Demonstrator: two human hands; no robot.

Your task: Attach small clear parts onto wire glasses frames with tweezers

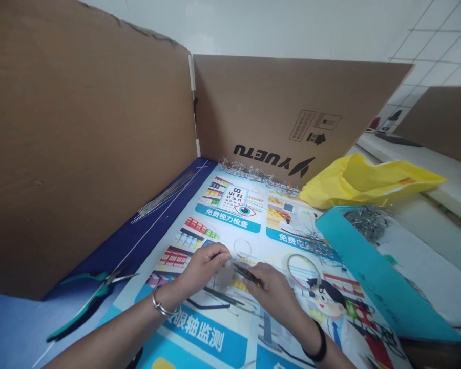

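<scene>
My left hand [207,264], a metal bangle on its wrist, is closed in a pinch over the printed sheet. A fine wire [243,249] bends into a loop just beside its fingertips and seems to be held there. My right hand [272,287], a black band on its wrist, is wrapped around dark-handled pliers [246,274]. The pliers' jaws point left, close to the left fingertips; whether they grip the wire is too small to tell. Under both hands lie several dark, straight wires [226,297]. To the right of the pliers rests a coil of wire [302,270].
Green-handled cutters [100,292] lie open at the left, with a bundle of straight wires [165,195] beyond. Cardboard panels [100,128] stand left and behind. At the right are a yellow bag [353,179], a blue box [369,266] and tangled wire pieces [369,223].
</scene>
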